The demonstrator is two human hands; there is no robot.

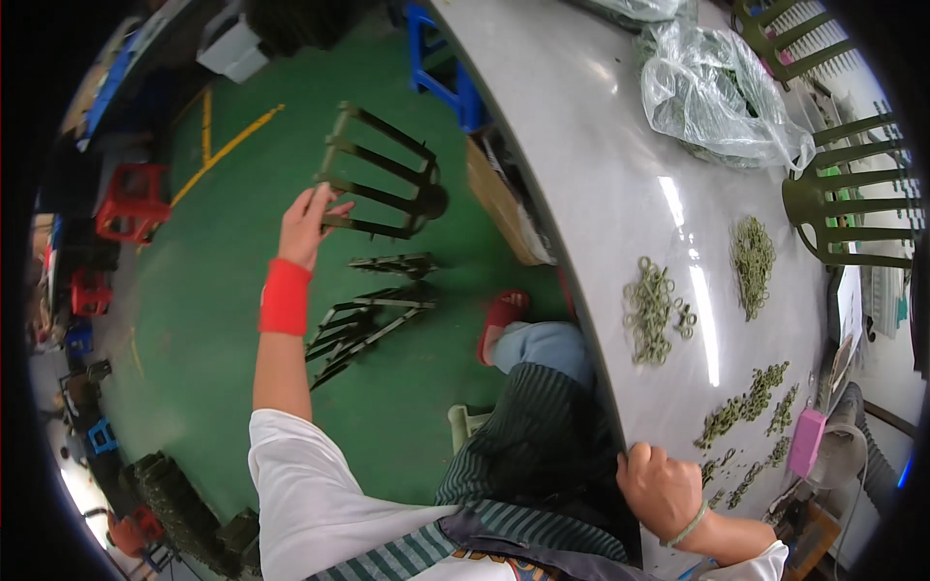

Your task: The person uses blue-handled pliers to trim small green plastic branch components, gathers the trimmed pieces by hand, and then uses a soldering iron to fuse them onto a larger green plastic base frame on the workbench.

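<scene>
My left hand (308, 225) is stretched out over the floor, closed on one side of an olive-green slatted rack (383, 184) with parallel bars. Beneath it, several similar dark green slatted racks (363, 324) are on the floor, partly overlapping. On the grey table (581, 174), my right hand (664, 489) rests at the near edge with its fingers curled in; what they close on, if anything, is hidden. Small piles of green rings (651, 310) lie farther along the table, and scattered small green pieces (744, 405) are nearer that hand.
A clear plastic bag (717, 92) with green contents lies on the far table. More slatted racks (852, 194) stand along its right side, near a pink block (806, 442). A blue stool (441, 73) and a cardboard box (504, 198) are beside the table; red stools (134, 203) stand left.
</scene>
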